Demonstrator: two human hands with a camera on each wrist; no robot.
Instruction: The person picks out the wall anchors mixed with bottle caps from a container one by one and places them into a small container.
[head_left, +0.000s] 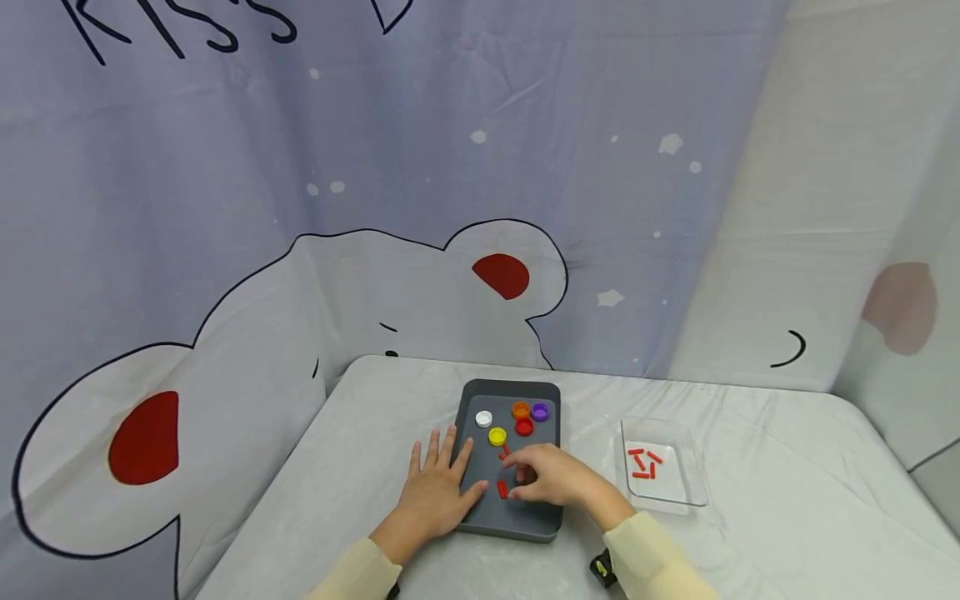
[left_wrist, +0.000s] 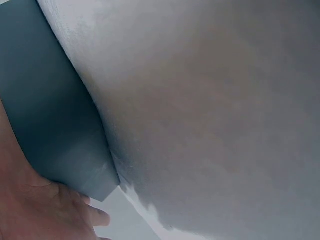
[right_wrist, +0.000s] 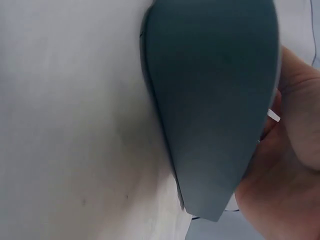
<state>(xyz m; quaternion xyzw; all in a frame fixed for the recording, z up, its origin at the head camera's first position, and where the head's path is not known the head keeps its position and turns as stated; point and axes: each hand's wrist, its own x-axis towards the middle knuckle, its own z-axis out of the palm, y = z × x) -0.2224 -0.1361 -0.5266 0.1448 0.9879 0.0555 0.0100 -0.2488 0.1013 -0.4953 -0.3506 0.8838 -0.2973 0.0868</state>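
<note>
My left hand (head_left: pixel 437 492) lies with fingers spread over the left edge of a dark grey tray (head_left: pixel 517 529). Above the tray's middle is my right hand (head_left: pixel 551 477), its fingers bent and thumb apart from the index finger, with a gap between their tips. A red piece (head_left: pixel 502 489) lies right by the thumb tip. Small red sticks (head_left: pixel 506 450) lie near the index fingertip, partly hidden by it. Farther up the tray are a yellow cap (head_left: pixel 497 436), a white cap (head_left: pixel 483 419), an orange cap (head_left: pixel 521 410), a purple cap (head_left: pixel 539 412) and a red cap (head_left: pixel 523 427).
Right of the tray, a clear plastic box (head_left: pixel 693 479) holds several red sticks (head_left: pixel 640 462). A small black object (head_left: pixel 602 568) shows beside the right sleeve. A white cloth (head_left: pixel 787 483) covers the table, and a printed curtain (head_left: pixel 600 167) hangs behind it.
</note>
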